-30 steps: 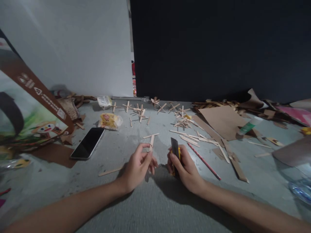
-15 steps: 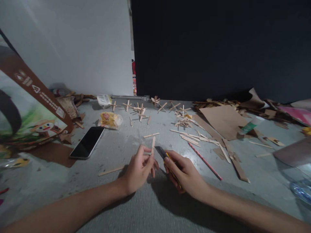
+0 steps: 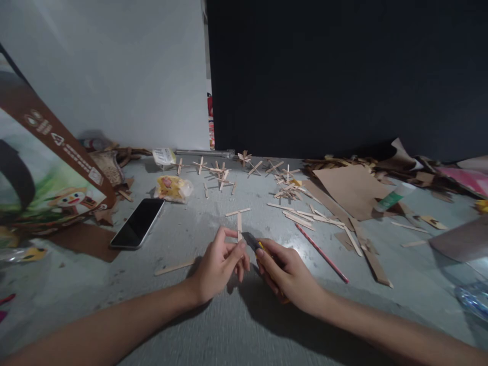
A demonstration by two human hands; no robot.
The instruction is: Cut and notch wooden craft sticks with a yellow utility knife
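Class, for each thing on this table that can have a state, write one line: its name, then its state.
Left hand: closed on the stick.
Stick: gripped at its lower end.
Right hand: closed on the knife.
Knife: blade out, tip at the stick.
Phone: flat, screen dark.
Pencil: lying loose.

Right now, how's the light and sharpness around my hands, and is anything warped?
Head view: dim; the left hand, gripping a craft stick, and right hand, gripping a cutter, throw a dark shadow on the grey table toward the camera; both items read clearly; lower forearms look soft; corners stretch.
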